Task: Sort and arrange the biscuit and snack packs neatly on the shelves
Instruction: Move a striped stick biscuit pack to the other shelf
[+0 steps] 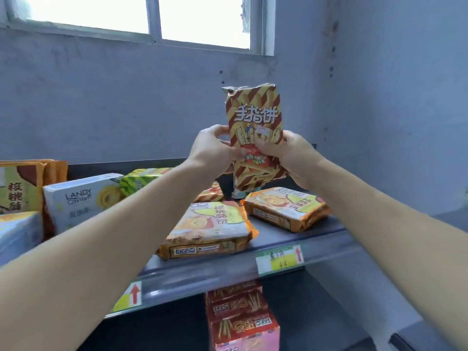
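Note:
A tall striped red-and-yellow finger-biscuit pack [253, 115] is held upright above the back of the top shelf [291, 239]. My left hand [215, 148] grips its left edge and my right hand [286, 155] grips its right side, thumb across the front. Two flat orange walnut-biscuit packs lie on the shelf below it: one [210, 229] in the middle, one [286, 209] to the right. Another striped pack [210, 193] lies partly hidden behind my left arm.
At the left stand a white Landy cookie box [81, 201], a green striped pack [141, 178] and orange walnut-biscuit bags [20, 186]. Red stick-biscuit boxes [240, 317] sit on the lower shelf. Price labels [278, 259] line the shelf rail. A wall and window are behind.

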`<state>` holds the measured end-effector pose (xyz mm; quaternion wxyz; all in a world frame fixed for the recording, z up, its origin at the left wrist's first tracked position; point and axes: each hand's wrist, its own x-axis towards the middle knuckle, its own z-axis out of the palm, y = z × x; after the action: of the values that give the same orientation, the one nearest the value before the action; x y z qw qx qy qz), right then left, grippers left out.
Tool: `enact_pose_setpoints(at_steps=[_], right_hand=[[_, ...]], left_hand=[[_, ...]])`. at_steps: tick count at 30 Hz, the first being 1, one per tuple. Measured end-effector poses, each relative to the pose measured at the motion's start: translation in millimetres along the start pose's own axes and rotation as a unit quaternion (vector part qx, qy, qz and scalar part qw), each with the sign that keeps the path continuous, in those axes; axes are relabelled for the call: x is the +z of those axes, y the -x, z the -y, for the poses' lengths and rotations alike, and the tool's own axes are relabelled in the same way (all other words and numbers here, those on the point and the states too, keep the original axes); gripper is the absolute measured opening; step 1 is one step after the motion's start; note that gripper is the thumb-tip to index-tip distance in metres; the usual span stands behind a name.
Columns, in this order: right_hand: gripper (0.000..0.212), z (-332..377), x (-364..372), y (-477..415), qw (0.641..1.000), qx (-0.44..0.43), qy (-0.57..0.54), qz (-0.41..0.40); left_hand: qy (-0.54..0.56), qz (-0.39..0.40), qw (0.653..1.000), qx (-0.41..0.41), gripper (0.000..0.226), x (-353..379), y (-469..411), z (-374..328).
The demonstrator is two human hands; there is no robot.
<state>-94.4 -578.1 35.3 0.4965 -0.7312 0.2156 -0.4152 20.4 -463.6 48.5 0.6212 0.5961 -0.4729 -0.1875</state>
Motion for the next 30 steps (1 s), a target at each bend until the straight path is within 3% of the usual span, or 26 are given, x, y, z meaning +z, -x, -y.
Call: enact_pose_setpoints(at_steps=[8, 12, 21, 30], right_hand=[[0.027, -34.6, -145.1, -10.7, 0.999, -0.001, -0.018, -0.051], [0.030, -54.3, -186.8, -16.3, 0.998, 0.008, -0.025, -0.065], [0.012, -81.3, -218.6, -28.0, 0.997, 0.018, -0.004, -0.074], [0.022, -103.6, -222.9, -53.1, 0.996, 0.041, -0.002, -0.083]], left_hand=[[0.030, 0.029, 0.999, -0.007, 0.045, 146.4, -43.7, -0.9], [0.029, 0.041, 0.998, -0.025, 0.042, 192.3, -60.4, 4.9], [0.011, 0.061, 0.998, -0.032, 0.039, 228.6, -84.4, 18.7], [0.001, 0.069, 0.996, -0.050, 0.036, 235.9, -112.6, 37.7]])
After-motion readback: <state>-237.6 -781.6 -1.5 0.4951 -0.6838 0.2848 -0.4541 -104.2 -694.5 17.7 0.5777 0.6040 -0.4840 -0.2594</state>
